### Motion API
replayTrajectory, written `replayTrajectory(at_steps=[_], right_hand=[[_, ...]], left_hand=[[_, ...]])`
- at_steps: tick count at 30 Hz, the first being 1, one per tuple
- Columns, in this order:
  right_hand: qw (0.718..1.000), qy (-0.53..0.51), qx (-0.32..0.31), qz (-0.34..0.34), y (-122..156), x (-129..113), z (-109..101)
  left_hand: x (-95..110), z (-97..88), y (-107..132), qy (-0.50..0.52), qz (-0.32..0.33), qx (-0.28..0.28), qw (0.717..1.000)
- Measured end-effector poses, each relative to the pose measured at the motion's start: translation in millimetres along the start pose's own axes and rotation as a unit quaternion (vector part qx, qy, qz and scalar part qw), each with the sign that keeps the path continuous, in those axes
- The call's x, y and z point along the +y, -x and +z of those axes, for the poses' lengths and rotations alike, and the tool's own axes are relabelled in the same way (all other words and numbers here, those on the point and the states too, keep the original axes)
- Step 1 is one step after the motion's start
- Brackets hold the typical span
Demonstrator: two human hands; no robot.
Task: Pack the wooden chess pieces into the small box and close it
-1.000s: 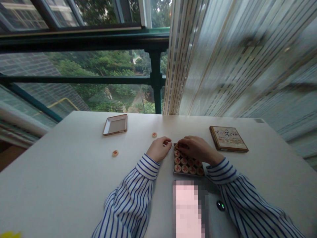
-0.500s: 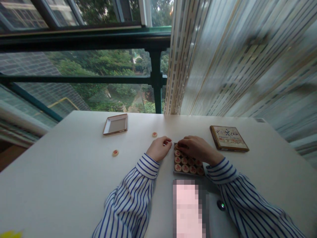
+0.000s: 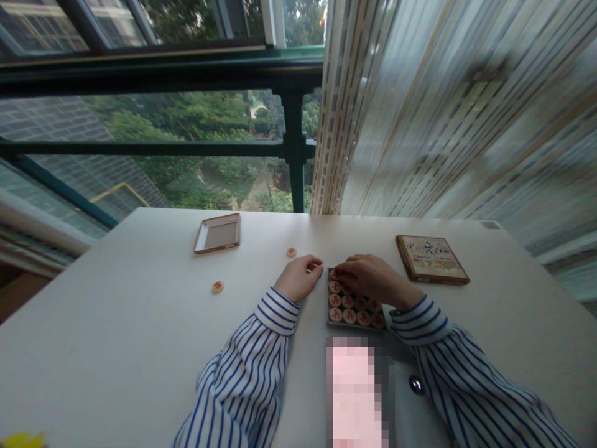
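Observation:
A shallow box [image 3: 331, 324] holds rows of round Chinese chess pieces [image 3: 349, 315] marked with red characters. My right hand [image 3: 375, 280] reaches over it from the right, fingertips closed on a chess piece [image 3: 333, 274] at the far left corner; the hand hides part of the far rows. Just left of the box, my left hand [image 3: 298, 278] rests with loosely bent fingers, a gap between thumb and forefinger, and nothing visible in it. Two loose pieces lie on the table: one piece [image 3: 291, 252] beyond my left hand, another piece [image 3: 217, 287] farther left.
On the white table [image 3: 140, 323], an open box lid or tray [image 3: 218, 236] lies at the back left. A closed, decorated Chinese chess box [image 3: 433, 260] lies at the right. A pixelated area [image 3: 354, 392] covers something near me. Windows and a curtain [image 3: 396, 124] stand behind the table.
Almost nothing differs. Both hands keep their places beside and over the box, and the view has shifted very slightly.

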State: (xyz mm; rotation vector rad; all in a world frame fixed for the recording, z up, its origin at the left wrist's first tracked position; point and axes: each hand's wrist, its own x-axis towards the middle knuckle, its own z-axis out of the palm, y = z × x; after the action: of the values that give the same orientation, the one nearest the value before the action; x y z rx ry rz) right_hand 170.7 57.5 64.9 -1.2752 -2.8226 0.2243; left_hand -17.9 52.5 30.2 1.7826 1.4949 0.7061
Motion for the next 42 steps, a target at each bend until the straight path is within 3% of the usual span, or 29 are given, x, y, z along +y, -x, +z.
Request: replayTrajectory(at_steps=[34, 42], right_hand=[[1.0, -0.01, 0.006, -0.007, -1, 0, 2], [1.0, 0.005, 0.018, 0.009, 0, 3, -1]], left_hand=[[-1, -2.4, 1, -0.048, 0.014, -0.004, 0.999], [-6, -23.1, -1, -0.021, -0.005, 0.026, 0.999]])
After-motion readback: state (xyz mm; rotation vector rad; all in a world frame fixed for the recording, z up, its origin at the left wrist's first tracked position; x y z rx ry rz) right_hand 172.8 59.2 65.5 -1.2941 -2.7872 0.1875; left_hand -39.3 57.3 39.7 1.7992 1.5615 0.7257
